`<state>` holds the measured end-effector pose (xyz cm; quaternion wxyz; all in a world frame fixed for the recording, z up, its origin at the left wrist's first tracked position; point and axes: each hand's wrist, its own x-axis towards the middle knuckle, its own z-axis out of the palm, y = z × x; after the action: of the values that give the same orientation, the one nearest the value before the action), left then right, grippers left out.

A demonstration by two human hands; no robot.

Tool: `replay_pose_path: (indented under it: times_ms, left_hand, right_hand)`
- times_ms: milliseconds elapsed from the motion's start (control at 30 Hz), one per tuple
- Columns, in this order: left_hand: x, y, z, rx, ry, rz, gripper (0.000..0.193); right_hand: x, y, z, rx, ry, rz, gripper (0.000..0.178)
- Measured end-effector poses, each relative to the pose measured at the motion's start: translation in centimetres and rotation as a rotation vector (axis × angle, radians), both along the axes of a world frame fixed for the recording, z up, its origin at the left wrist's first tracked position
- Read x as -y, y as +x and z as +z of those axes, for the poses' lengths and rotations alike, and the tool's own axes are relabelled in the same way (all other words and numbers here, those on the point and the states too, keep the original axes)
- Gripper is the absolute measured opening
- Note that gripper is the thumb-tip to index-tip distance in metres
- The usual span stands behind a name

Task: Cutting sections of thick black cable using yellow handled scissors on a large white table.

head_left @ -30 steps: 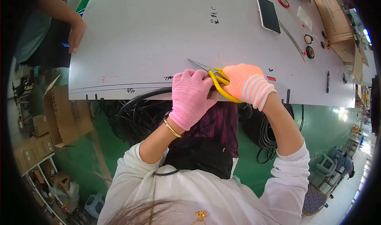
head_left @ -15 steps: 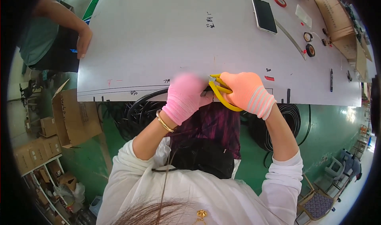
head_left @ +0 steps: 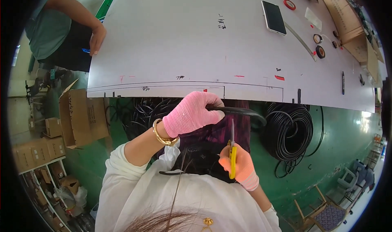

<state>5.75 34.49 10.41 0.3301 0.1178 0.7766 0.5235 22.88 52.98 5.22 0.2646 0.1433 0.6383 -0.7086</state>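
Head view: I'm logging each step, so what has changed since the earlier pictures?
The right hand, gripping the yellow-handled scissors, has moved backward, clear of the table. The left hand has drawn back a little too, and the black cable it holds now stretches out to its right instead of its left. The phone and red tape roll stayed put.

Soft, bright light washes my table (head_left: 163,48) while glare spots the floor (head_left: 332,148) at right, black edges bending
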Motion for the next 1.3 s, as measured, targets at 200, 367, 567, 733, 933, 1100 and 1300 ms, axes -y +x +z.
replay_pose_path:
  times_ms: [200, 367, 567, 733, 933, 1100, 1300]
  left_hand:
    - [-0.5, 0.8, 0.8, 0.039, -0.007, -0.022, 0.019]
    - [-0.8, 1.4, 0.7, 0.007, -0.007, -0.056, 0.017]
    - [-0.9, 1.3, 1.2, 0.025, -0.022, -0.064, 0.013]
    - [-0.4, 1.1, 0.7, -0.007, -0.03, -0.096, 0.015]
    - [-1.1, -0.1, 1.3, 0.284, 0.195, -0.159, 0.038]
    - [-1.3, -1.6, 0.8, 0.586, 0.407, -0.334, 0.045]
    - [-1.2, -2.0, 0.2, 0.586, 0.4, -0.362, 0.043]
  right_hand:
    - [1.6, 0.8, -3.7, -0.149, 0.11, -0.031, 0.061]
    - [2.2, -0.2, -2.8, -0.304, 0.241, 0.022, 0.059]
    - [2.5, 0.0, -3.8, -0.256, 0.237, 0.009, 0.045]
    - [3.1, 0.3, -3.7, -0.236, 0.134, -0.104, 0.036]
    - [2.8, 0.4, -2.7, -0.304, 0.234, -0.058, 0.039]
    - [2.4, -0.1, 0.0, -0.205, 0.247, -0.01, 0.038]
    - [0.7, -0.9, 2.5, -0.098, 0.271, -0.003, 0.021]
